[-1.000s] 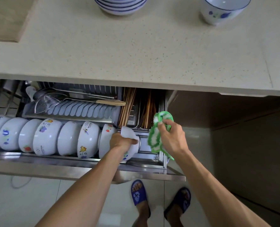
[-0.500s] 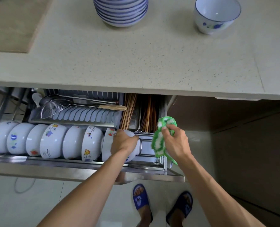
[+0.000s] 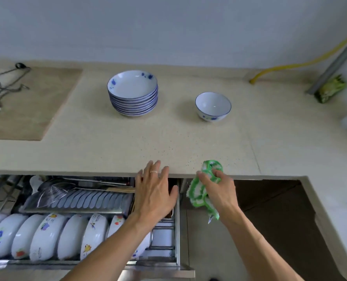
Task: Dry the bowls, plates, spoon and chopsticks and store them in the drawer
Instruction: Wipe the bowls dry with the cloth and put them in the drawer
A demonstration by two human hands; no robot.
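The racked bowl has been released and the left hand (image 3: 155, 194), fingers spread, raised toward the blue-rimmed bowl (image 3: 213, 106) beyond the drawer (image 3: 177, 230), best gripped firmly by its rim, while the cloth (image 3: 202, 191) is clutched by the right hand (image 3: 219, 189).

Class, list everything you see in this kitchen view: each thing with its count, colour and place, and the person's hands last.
stack of plates: one stack, white with blue flowers, on the countertop.
single bowl: one, white with blue rim, right of the stack.
row of bowls: about seven seen, white with coloured prints, on edge in the open drawer.
strainer: one, metal, drawer's back rack.
cloth: one, green and white, at the counter's edge.
yellow hose: one, back right.
left hand: empty, fingers spread, above the drawer.
right hand: grips the cloth.
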